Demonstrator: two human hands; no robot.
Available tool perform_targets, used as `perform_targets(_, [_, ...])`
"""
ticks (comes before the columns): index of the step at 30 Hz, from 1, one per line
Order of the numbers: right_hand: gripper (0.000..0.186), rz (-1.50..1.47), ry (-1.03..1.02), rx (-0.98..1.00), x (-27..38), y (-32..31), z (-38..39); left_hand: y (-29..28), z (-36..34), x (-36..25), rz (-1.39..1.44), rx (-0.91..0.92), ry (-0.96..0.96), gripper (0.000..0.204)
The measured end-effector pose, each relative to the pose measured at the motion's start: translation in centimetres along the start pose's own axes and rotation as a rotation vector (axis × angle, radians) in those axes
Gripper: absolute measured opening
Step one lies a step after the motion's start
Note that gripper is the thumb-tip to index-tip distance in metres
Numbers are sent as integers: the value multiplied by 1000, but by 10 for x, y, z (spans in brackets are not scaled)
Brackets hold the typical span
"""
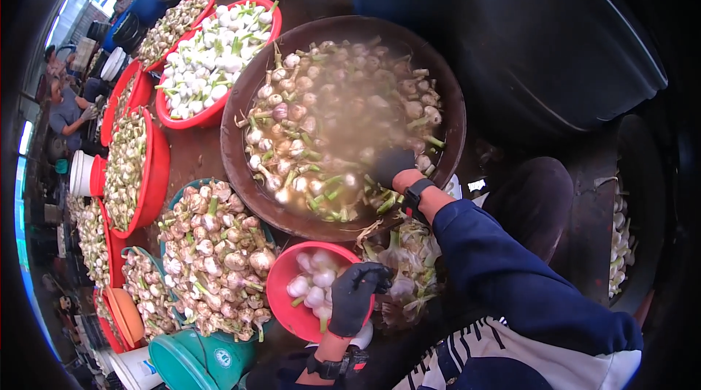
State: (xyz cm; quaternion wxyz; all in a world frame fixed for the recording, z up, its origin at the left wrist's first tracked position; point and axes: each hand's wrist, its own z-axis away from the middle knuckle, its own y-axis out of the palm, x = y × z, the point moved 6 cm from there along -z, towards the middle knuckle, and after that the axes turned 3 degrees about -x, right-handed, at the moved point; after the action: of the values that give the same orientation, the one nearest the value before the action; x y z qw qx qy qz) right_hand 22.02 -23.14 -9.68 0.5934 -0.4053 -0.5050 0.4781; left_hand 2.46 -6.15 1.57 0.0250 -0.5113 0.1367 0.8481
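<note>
A wide brown basin (232,123) holds murky water crowded with garlic bulbs (298,147), their green stems cut short. My right hand (394,165), in a black glove, reaches into the water at the basin's near right side; its fingers are hidden. Below it, my left hand (353,299), gloved in black too, is over the right side of a red bowl (280,295). Its fingers are curled closed, and what they hold, if anything, does not show. Inside the bowl lie several pale, cleaner garlic bulbs (315,296). Loose garlic skins and stems (409,266) are heaped beside my left hand.
Left of the bowl stands a tub of dirty garlic (215,258). Red tubs (150,171) of garlic line the left, one with white bulbs (212,61). A green bucket (182,361) is near left. A big black container (555,47) rises at right. Another person (67,114) sits far left.
</note>
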Motion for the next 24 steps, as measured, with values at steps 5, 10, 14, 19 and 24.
perform_targets(5, [22,24,-23,157,-13,11,6,-13,-17,12,234,-33,-62,22])
perform_targets(10, [23,-286,-294,-83,11,-26,58,-36,-38,33,855,-1,-207,34])
perform_targets(14, [36,-533,-646,-218,59,-71,123,-33,-42,26,948,45,-254,36])
perform_targets(19, [36,-518,-579,-296,73,-96,151,-32,-26,-2,584,-135,2,34])
perform_targets(24, [24,-822,-392,-374,78,-116,171,-41,-22,-3,116,-333,233,36])
